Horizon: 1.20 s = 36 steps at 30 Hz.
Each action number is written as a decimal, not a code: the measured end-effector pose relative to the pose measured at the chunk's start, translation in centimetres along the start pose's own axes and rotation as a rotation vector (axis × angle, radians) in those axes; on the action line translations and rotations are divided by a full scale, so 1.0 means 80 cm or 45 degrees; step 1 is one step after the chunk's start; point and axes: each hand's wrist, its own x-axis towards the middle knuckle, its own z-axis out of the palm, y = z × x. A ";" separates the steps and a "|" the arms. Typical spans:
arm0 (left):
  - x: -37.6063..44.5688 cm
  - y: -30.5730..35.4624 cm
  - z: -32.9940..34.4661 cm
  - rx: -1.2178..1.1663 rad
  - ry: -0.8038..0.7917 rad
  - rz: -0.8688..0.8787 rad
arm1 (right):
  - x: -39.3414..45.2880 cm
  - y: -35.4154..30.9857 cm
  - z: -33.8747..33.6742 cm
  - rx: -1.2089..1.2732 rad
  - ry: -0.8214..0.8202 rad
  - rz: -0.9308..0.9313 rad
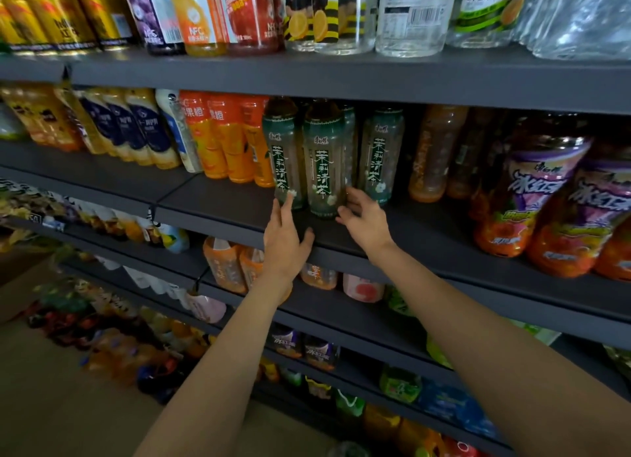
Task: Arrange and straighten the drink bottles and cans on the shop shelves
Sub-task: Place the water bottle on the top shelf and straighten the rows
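Observation:
Three green-labelled tea bottles stand upright on the dark middle shelf (239,204). The front one (322,163) stands between the left one (283,152) and the right one (380,156), with a gap before the right one. My left hand (285,241) reaches up with straight fingers whose tips touch the base of the left bottle. My right hand (365,221) sits at the lower right of the front bottle, its fingers loosely bent and touching the bottle's base.
Orange juice bottles (222,139) stand left of the tea bottles, amber bottles (433,152) to their right. Large purple-labelled bottles (532,190) fill the right end. The shelf above (341,77) overhangs closely. Lower shelves hold more drinks.

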 end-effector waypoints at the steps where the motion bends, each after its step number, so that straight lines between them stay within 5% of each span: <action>1: -0.005 -0.001 0.002 0.055 0.018 0.018 | -0.007 -0.004 -0.004 -0.062 -0.020 -0.021; 7: -0.116 0.024 0.063 0.025 0.243 0.275 | -0.125 0.031 -0.104 -0.895 -0.261 -0.691; 11: -0.179 0.083 0.116 -0.113 0.130 0.444 | -0.201 0.089 -0.217 -1.243 -0.226 -0.786; 16: -0.232 0.179 0.187 -0.039 -0.215 0.838 | -0.266 0.117 -0.304 -1.241 -0.127 -0.671; 30: -0.418 0.457 0.412 0.225 -0.618 0.566 | -0.461 0.338 -0.711 -1.028 0.107 0.508; 36: -0.449 0.534 0.482 0.260 -0.782 0.630 | -0.445 0.393 -0.776 -0.639 0.349 0.630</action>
